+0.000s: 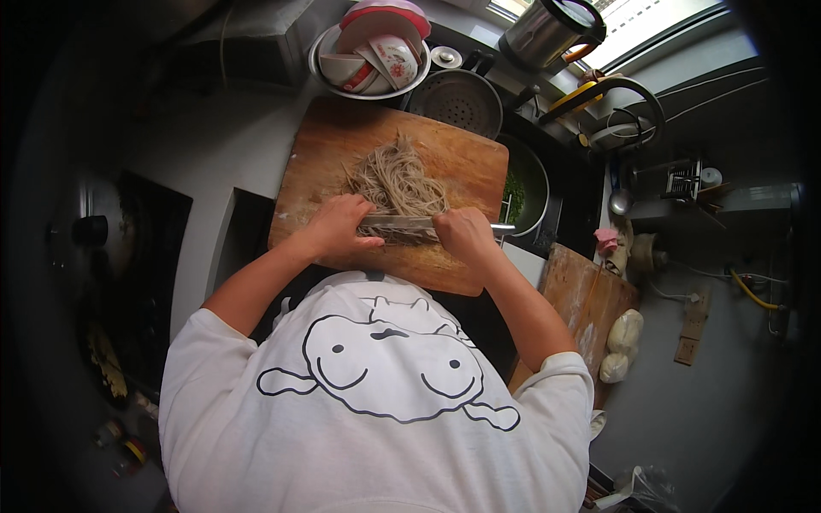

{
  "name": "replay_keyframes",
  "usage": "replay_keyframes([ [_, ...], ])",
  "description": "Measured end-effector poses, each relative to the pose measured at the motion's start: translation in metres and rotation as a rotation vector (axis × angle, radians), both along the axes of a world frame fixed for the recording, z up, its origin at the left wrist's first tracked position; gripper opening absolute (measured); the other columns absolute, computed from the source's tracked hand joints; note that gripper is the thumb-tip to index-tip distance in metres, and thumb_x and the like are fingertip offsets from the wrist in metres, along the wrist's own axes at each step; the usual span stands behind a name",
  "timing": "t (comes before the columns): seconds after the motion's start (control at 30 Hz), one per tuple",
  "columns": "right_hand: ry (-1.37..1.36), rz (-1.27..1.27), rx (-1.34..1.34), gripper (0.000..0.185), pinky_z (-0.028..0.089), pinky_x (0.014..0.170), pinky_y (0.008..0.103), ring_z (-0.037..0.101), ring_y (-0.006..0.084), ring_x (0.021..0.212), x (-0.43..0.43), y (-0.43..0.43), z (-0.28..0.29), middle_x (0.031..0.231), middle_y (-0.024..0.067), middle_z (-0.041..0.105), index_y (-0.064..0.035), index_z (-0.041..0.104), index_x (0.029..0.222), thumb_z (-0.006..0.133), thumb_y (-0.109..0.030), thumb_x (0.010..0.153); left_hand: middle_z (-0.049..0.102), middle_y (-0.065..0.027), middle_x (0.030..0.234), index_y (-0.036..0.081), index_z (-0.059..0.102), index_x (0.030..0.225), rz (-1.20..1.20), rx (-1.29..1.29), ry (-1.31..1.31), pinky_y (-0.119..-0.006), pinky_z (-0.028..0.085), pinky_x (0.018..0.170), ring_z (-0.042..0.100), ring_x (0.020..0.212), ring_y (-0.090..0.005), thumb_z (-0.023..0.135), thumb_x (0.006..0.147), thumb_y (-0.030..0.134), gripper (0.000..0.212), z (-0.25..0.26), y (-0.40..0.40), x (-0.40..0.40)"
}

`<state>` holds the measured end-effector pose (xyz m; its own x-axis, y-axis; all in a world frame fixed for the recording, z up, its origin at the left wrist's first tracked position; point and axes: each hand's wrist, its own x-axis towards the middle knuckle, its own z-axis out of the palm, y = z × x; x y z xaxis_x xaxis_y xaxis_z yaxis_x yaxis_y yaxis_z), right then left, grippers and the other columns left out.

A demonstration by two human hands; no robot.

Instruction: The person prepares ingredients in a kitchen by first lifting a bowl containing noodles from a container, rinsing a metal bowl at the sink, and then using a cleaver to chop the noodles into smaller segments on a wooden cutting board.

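Observation:
Pale brown noodles (397,176) lie in a tangled heap on a wooden cutting board (468,160) in front of me. My right hand (467,232) is closed around the handle of a knife (401,222), whose metal end sticks out to the right of my fist. The blade lies across the near part of the heap, with strands on both sides of it. At the blade's left end is my left hand (340,224), thumb and fingers spread around it. Whether the palm presses on the blade or on the noodles is hidden.
Beyond the board stand a metal basin (314,64) of stacked bowls (391,61) and a perforated pan (457,96). A pot (535,218) with chopped greens sits right of the board. Further right, a second wooden board (571,288) lies beside bagged pale lumps (622,340).

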<state>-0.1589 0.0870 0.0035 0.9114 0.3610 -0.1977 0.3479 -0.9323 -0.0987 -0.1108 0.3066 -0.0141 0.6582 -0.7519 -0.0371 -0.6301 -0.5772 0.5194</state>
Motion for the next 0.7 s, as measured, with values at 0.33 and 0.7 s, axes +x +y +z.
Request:
replay_keyframes([
  [0.33, 0.08, 0.07, -0.04, 0.01, 0.043, 0.049, 0.0364, 0.054, 0.0291, 0.055, 0.05, -0.015, -0.057, 0.056, 0.0129, 0.054, -0.0056, 0.055, 0.059, 0.049, -0.013, 0.063, 0.052, -0.0121, 0.065, 0.005, 0.052, 0.062, 0.031, -0.022, -0.163, -0.036, 0.043, 0.056, 0.054, 0.062, -0.0276, 0.056, 0.061, 0.017, 0.013, -0.079, -0.037, 0.017],
  [0.7, 0.122, 0.022, 0.021, 0.013, 0.042, 0.048, 0.037, 0.054, 0.0285, 0.054, 0.056, -0.025, -0.073, 0.055, 0.012, 0.054, -0.0073, 0.053, 0.065, 0.055, -0.02, 0.063, 0.056, -0.0129, 0.068, 0.005, 0.057, 0.063, 0.001, 0.196, -0.139, -0.033, 0.044, 0.056, 0.056, 0.065, -0.0248, 0.049, 0.06, 0.01, 0.01, -0.073, -0.052, 0.018],
])
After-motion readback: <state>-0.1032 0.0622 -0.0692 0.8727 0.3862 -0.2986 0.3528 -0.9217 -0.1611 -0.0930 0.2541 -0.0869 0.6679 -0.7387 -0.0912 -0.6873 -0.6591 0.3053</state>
